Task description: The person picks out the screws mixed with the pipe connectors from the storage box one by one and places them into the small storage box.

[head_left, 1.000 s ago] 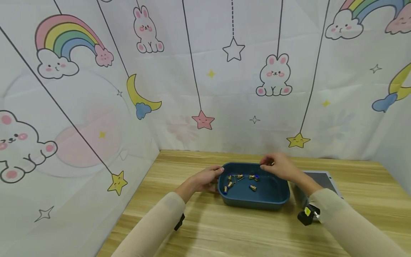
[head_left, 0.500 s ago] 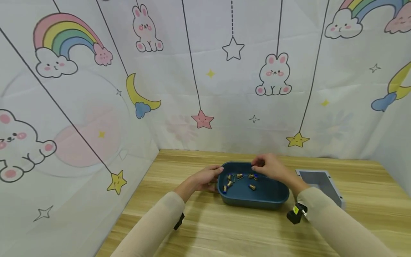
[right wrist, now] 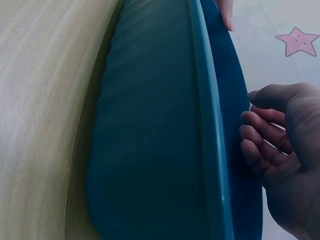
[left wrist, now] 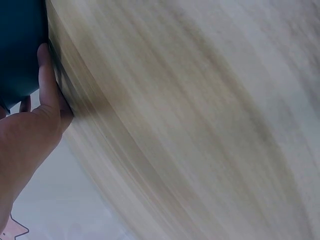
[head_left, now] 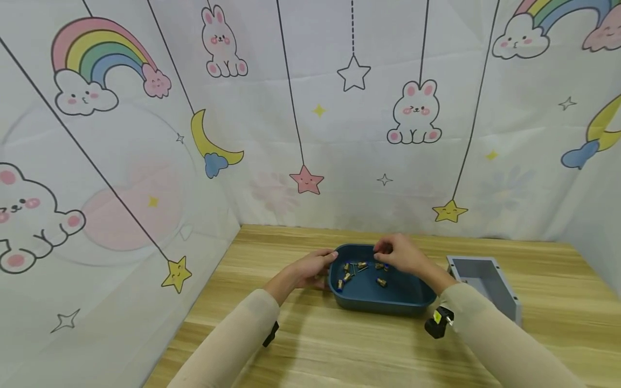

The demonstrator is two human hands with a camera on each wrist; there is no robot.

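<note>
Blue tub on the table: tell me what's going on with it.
Someone's bare left grip holds the left end of the blue tub. The right grip hangs over the tub's far side, fingers loosely curled, with nothing visibly held. Small metal parts lie inside, mostly toward the left. An open grey box stands on the table to the tub's right.

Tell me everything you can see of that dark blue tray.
The dark blue tray is deep, rectangular and round-cornered, apparently plastic. It sits open side up on the wooden table, holding small brass-coloured pieces. The left hand grips its left end; the right hand is above its far side, contact unclear.
</note>
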